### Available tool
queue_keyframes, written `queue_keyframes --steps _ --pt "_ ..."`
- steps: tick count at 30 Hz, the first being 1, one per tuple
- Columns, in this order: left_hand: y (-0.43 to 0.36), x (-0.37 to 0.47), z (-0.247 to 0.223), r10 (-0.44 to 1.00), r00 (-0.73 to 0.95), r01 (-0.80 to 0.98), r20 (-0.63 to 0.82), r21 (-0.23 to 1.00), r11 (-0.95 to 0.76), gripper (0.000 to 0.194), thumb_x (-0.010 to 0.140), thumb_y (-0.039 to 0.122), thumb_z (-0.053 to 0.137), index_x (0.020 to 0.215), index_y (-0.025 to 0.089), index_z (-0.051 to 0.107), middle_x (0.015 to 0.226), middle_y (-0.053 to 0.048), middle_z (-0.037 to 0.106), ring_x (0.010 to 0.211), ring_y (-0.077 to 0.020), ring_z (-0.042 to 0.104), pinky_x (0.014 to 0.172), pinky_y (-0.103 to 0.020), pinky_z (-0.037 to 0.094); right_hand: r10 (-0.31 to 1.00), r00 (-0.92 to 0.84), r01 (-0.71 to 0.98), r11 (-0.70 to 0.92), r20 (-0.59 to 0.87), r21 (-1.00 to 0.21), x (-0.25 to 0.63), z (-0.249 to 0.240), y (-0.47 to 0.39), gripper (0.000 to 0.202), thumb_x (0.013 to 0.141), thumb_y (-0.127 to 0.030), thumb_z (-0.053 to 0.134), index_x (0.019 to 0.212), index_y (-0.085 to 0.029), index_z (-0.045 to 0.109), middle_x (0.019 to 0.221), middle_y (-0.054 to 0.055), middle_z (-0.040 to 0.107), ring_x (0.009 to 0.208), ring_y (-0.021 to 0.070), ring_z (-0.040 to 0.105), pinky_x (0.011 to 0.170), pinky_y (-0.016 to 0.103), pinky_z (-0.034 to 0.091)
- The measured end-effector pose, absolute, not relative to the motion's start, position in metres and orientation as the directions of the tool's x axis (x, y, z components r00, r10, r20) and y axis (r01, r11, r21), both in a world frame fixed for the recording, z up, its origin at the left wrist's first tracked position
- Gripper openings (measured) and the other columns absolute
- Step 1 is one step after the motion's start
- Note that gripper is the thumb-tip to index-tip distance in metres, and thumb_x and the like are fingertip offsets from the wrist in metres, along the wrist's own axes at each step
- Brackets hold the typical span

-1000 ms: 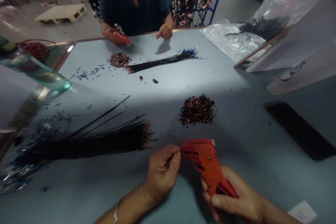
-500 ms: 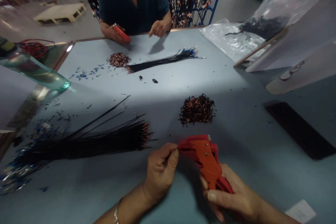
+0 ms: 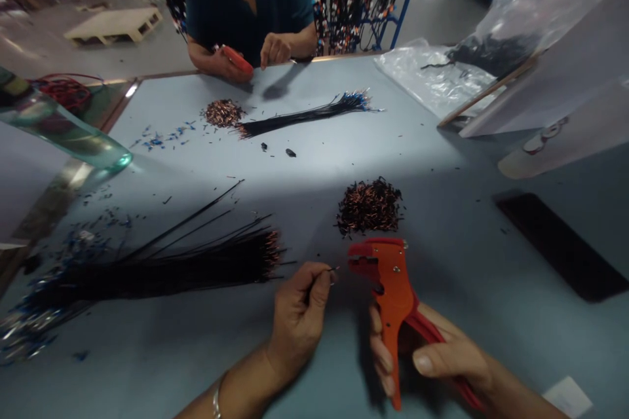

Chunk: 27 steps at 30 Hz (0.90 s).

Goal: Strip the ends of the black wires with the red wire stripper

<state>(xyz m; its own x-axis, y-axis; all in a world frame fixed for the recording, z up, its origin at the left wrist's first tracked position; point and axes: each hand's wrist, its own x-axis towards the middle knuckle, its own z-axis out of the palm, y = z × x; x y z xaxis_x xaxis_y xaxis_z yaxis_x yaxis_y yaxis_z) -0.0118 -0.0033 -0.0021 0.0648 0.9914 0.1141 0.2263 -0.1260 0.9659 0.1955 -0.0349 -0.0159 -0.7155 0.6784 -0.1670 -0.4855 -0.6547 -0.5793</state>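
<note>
My right hand (image 3: 432, 347) is wrapped round the handles of an orange and red wire stripper (image 3: 393, 275), whose handles stand apart. Its jaws point left. Just left of the jaws, my left hand (image 3: 302, 308) pinches a thin black wire (image 3: 335, 269); only the tip shows past the fingers, apart from the tool. Beyond the stripper lies a pile of short black and copper offcuts (image 3: 369, 206). To the left rests a thick bundle of black wires (image 3: 181, 268), with copper-coloured ends towards my left hand and blue ends far left.
Across the table (image 3: 442, 242), a co-worker (image 3: 248, 6) holds a red tool (image 3: 237, 60). Before them lie a smaller wire bundle (image 3: 299, 114) and an offcut pile (image 3: 223, 112). A bottle (image 3: 73, 134) leans in at left; a black phone-like slab (image 3: 563, 245) lies at right.
The stripper has come away from the wire, moved right and turned more upright, its handles spreading apart. The wire tip now shows at my left fingers. The co-worker's hands have moved closer together.
</note>
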Motion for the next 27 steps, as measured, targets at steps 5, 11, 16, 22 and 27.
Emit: queue_keyframes --steps 5,11,16,22,27 --pt "-0.003 -0.012 -0.002 0.995 0.076 0.196 0.059 0.978 -0.073 0.021 0.094 0.024 0.048 0.08 0.019 0.063 0.067 0.003 0.058 0.062 -0.0098 0.053 0.06 -0.019 0.04 0.689 -0.699 -0.482 -0.651 -0.191 -0.586 0.194 -0.012 -0.035 0.039 0.076 -0.027 0.073 0.108 -0.014 0.054 0.086 0.007 0.063 0.074 0.0194 0.068 0.064 0.032 0.054" --pt "-0.005 -0.013 -0.004 0.985 0.169 0.128 -0.016 0.992 -0.006 0.029 0.097 0.029 0.04 0.085 0.02 0.064 0.072 0.001 0.062 0.067 -0.0119 0.054 0.063 -0.022 0.039 0.706 -0.671 -0.48 -0.646 -0.226 -0.593 0.193 -0.01 -0.034 0.04 0.076 -0.028 0.074 0.109 -0.015 0.054 0.088 0.007 0.064 0.076 0.0197 0.068 0.067 0.033 0.053" --pt "-0.004 -0.013 -0.002 0.987 0.161 0.153 -0.023 0.988 -0.002 0.024 0.095 0.028 0.043 0.078 0.019 0.058 0.067 0.002 0.054 0.064 -0.0119 0.05 0.062 -0.022 0.038 0.708 -0.672 -0.468 -0.634 -0.219 -0.616 0.192 -0.009 -0.034 0.041 0.074 -0.029 0.075 0.108 -0.016 0.055 0.088 0.006 0.063 0.077 0.0185 0.068 0.069 0.032 0.052" --pt "-0.006 -0.014 -0.008 0.988 0.13 0.036 -0.085 0.996 0.081 0.026 0.095 0.035 0.047 0.085 0.018 0.063 0.069 0.001 0.054 0.059 -0.0098 0.044 0.055 -0.021 0.036 0.696 -0.685 -0.381 -0.593 -0.213 -0.709 0.193 -0.007 -0.035 0.04 0.076 -0.032 0.073 0.108 -0.016 0.054 0.088 0.006 0.062 0.078 0.0184 0.065 0.069 0.032 0.052" --pt "-0.005 -0.013 -0.013 0.978 0.115 -0.143 -0.175 0.971 0.19 0.026 0.093 0.039 0.052 0.093 0.018 0.067 0.055 0.005 0.046 0.047 -0.0077 0.034 0.047 -0.02 0.032 0.661 -0.719 -0.265 -0.546 -0.214 -0.795 0.193 -0.003 -0.034 0.041 0.075 -0.035 0.074 0.104 -0.014 0.055 0.085 0.006 0.062 0.075 0.0172 0.063 0.068 0.03 0.049"
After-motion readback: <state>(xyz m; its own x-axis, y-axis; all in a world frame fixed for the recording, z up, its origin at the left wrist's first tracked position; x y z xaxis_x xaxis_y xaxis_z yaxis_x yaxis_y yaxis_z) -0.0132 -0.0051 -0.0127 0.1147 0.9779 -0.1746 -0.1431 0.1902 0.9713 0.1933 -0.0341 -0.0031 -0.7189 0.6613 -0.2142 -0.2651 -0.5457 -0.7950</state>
